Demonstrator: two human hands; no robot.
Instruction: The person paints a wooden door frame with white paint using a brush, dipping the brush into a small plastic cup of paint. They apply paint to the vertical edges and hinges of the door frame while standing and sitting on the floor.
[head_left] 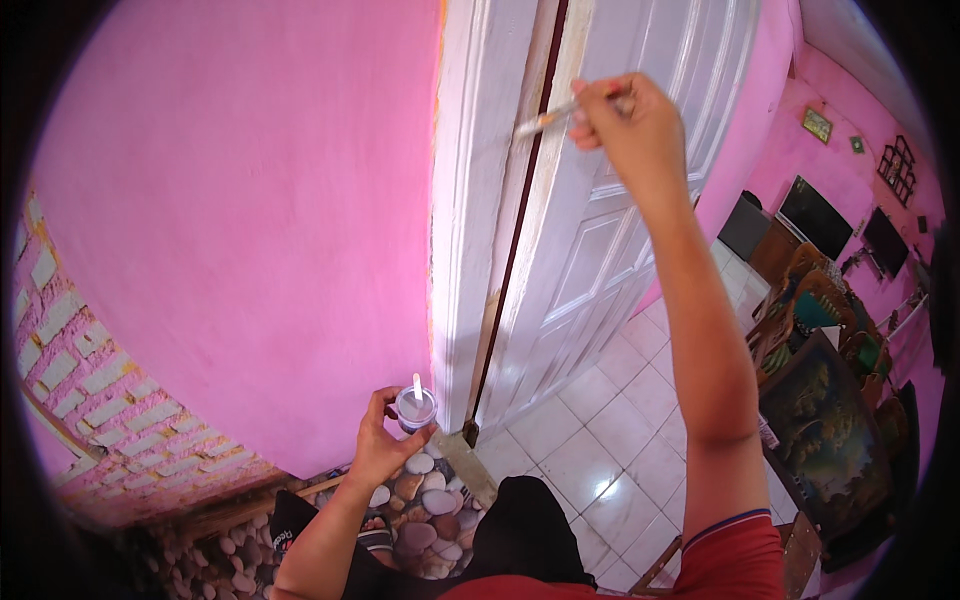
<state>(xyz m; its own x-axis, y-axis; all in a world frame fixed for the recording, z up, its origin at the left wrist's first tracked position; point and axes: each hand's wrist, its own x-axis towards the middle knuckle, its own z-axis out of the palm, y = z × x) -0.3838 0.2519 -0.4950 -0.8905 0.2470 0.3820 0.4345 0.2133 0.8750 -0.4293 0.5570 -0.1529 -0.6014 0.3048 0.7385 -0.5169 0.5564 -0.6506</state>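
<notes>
My right hand (635, 125) is raised and closed around a thin paintbrush (548, 121). The brush tip points left, at the inner edge of the white door frame (485, 150); whether it touches the wood I cannot tell. Just right of the frame stands the white panelled door (600, 250), with a dark gap between the two. Lower down, close to the foot of the frame, my left hand (385, 440) grips a small clear plastic cup (416, 408). A pale stick (417, 385) stands up out of the cup, which appears to hold light paint.
A pink wall (250, 220) fills the left, with white brick pattern (90, 350) along its lower part. Below lies a pebble-patterned mat (420, 530). White floor tiles (600, 400) run right, toward a dark table (825, 440), carved chairs (815, 300) and a television (815, 218).
</notes>
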